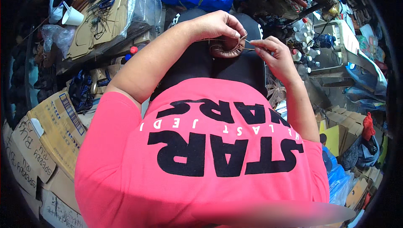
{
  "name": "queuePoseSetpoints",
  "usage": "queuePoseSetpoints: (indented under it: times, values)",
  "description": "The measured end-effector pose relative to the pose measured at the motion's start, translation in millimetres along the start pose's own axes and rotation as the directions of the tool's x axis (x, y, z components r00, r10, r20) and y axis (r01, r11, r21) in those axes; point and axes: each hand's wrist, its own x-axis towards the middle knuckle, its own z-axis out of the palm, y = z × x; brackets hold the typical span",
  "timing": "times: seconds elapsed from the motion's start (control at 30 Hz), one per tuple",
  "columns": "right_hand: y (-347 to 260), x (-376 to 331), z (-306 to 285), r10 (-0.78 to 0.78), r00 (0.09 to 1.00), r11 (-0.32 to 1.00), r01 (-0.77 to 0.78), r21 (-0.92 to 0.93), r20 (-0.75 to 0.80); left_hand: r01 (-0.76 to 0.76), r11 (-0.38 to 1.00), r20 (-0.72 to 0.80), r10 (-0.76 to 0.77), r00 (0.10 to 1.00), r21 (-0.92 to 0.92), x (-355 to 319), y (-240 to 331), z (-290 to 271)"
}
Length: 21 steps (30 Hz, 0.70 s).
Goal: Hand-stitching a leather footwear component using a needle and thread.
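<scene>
Two hands are working over the lap: left hand (218,25) is curling closed around a small brown leather piece (228,48) with ridged stitching along its rim, pinching it at the top edge; right hand (273,51) is pinching shut on a thin needle (248,41) just beside the piece, thread too fine to make out clearly. The piece is sitting on the black-clad knees, between both hands, above the pink shirt (201,165). Looks like mid-stitch hand sewing along the edge. Next pull is probably calling for a steady left grip and a straight draw of the needle away from the rim. Cardboard sheets (105,13), scissors (105,0), a white cup (72,16) are lying off to the left, bottles (305,45) to the right.
</scene>
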Motion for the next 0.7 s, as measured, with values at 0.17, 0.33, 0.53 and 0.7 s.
queuePoseSetpoints:
  times: [0.17, 0.33, 0.53, 0.7]
  values:
    - [2, 7, 7, 0.017, 0.999, 0.998, -0.014, -0.060, 0.042, 0.025, 0.999, 0.005, -0.025, 1.000, -0.032, -2, -5, -1]
    - [-2, 8, 8, -0.012, 0.999, 0.995, 0.016, -0.103, 0.043, 0.052, 0.998, 0.009, -0.052, 0.999, -0.047, 0, -5, -1]
    - [2, 10, 15, -0.024, 1.000, 0.997, 0.024, -0.080, 0.004, 0.053, 0.998, 0.075, -0.055, 0.996, 0.029, 8, -6, -6]
    - [27, 23, 9, 0.025, 0.994, 0.995, -0.035, 0.092, 0.104, 0.045, 0.989, 0.101, -0.060, 0.993, 0.141, 16, -2, -8]
